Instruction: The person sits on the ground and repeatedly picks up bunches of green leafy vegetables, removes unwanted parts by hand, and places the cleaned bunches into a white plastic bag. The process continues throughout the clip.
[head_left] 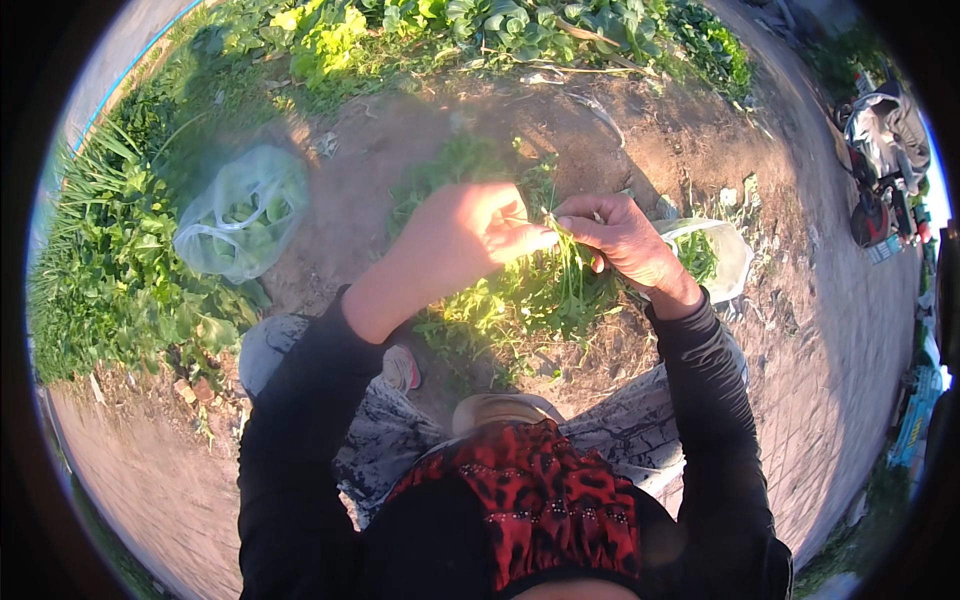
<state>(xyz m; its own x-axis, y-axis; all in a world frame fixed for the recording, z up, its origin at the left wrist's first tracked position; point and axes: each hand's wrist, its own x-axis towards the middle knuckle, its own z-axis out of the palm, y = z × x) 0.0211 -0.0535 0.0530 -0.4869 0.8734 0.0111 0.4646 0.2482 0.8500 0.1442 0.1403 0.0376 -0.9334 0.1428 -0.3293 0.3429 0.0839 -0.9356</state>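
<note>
Black-sleeved arms (300,440) extended forward and inward, wrists (372,308) bare, hands (465,232) nearly meeting, thumbs (588,232) pointing toward each other

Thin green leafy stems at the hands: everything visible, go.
A loose bunch of thin green leafy stems, yellowish where sunlit, plant matter by its look. The right hand pinches its upper end between thumb and fingers; fingertips of the left hand are right beside that spot, exact contact unclear. The stems trail from there toward the person's body, over a spread of green leafy plants; their far ends blend into it.
</note>
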